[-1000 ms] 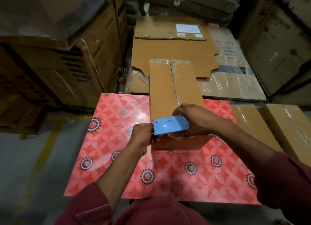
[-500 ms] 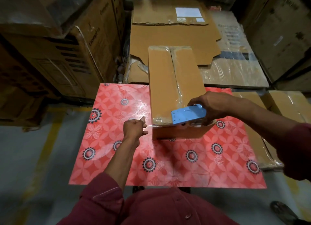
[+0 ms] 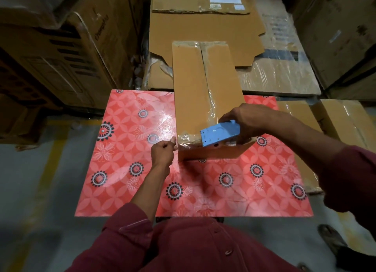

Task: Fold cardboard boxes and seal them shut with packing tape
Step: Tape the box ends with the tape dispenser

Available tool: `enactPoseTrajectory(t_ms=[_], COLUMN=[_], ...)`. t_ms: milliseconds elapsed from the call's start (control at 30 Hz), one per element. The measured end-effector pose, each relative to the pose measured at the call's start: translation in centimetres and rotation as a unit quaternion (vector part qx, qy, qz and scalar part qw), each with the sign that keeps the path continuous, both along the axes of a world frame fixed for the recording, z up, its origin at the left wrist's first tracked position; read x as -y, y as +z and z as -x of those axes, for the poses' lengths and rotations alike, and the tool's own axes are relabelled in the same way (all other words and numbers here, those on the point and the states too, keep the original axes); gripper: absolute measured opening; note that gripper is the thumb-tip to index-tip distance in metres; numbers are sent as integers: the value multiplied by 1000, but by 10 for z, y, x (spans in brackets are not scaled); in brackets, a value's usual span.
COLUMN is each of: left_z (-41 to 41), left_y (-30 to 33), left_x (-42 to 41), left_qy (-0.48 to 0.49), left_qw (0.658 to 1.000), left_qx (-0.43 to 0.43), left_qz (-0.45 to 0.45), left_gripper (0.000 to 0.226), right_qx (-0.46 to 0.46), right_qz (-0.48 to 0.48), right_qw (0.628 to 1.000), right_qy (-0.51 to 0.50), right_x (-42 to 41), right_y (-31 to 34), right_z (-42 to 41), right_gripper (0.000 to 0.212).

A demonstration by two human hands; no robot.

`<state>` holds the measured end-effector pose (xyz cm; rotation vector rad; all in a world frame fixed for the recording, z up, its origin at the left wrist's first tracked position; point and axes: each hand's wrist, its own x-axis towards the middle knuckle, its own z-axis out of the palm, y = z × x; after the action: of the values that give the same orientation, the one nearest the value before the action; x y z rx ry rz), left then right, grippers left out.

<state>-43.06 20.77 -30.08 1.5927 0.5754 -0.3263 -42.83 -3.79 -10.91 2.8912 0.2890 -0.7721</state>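
Stacked cartons (image 3: pixel 67 48) wall the left side; flattened cardboard (image 3: pixel 203 27) and film-wrapped cartons (image 3: pixel 284 74) lie beyond the worktop (image 3: pixel 142 180), which wears a red floral cover.

Box (image 3: pixel 203 92): long, closed, lying lengthwise away from you. Far end overhangs the worktop's far edge. Clear tape (image 3: pixel 209 84) runs down the centre seam between the two top flaps and wraps the far end.

Your right hand (image 3: pixel 248 123) grips the blue dispenser (image 3: pixel 219 134), fingers curled round its body. It sits at the box's near top edge, right of centre, tilted, toothed end facing left. A strip of tape is drawn leftward from it across the near edge to the box's near left corner, glossy and wrinkled.

Your left hand (image 3: pixel 162 151) sits just beside that near left corner, over the worktop, fingers curled in. Thumb and forefinger appear to pinch the strip's free end; the clear film there is hard to make out.

Maroon sleeves on both arms. Grey floor with a yellow line (image 3: pixel 46 166) to the left. Sandalled foot (image 3: pixel 333 243) at lower right, blurred. More taped cartons (image 3: pixel 345 119) stand right of the worktop.
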Motion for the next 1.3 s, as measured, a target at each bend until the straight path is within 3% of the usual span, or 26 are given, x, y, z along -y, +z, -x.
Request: enactPoseTrajectory(t_ms=[200, 333, 433, 567, 633, 700, 767, 833, 933, 1000, 1067, 1233, 1300], left_z=[4, 11, 13, 12, 18, 25, 30, 32, 27, 23, 22, 27, 26], left_y=[-7, -1, 0, -14, -15, -6, 11, 18, 2, -8, -11, -17, -16], left_x=[4, 17, 27, 16, 7, 2, 4, 13, 17, 12, 9, 12, 12], left_qy=[13, -2, -5, -25, -10, 6, -58, -188, -351, -397, -400, -370, -372], left_qw=[999, 971, 962, 970, 969, 941, 871, 784, 685, 645, 633, 658, 655], left_qx=[28, 85, 86, 17, 54, 210, 393, 512, 534, 529, 539, 538, 535], left_qz=[-24, -225, -260, -243, -240, -266, -290, -296, -348, -382, -386, -374, -383], left_gripper=[40, 27, 22, 50, 56, 41, 33, 37, 62, 76, 82, 90, 92], right_qx=[-23, -37, -22, -2, -8, -11, 2, 6, -24, -13, -3, -3, -16], right_qz=[20, 42, 73, 94, 108, 116, 107, 99, 59, 40, 25, 36, 31], right_qw=[1000, 998, 996, 992, 990, 989, 989, 986, 985, 988, 989, 990, 992], right_qy=[0, 3, 40, 82, 88, 92, 103, 136, 157, 151, 147, 133, 121], right_x=[-11, -24, -36, -45, -45, -43, -41, -44, -50, -47, -39, -30, -33], right_y=[9, 12, 11, 13, 11, 5, 0, -3, -8, -8, -5, -5, -2], right_z=[-1, -3, 0, -1, -2, -1, -1, -1, 0, 2, 5, 6, 3], right_gripper=[80, 87, 89, 87, 82, 83, 93, 102, 72, 56, 58, 63, 54])
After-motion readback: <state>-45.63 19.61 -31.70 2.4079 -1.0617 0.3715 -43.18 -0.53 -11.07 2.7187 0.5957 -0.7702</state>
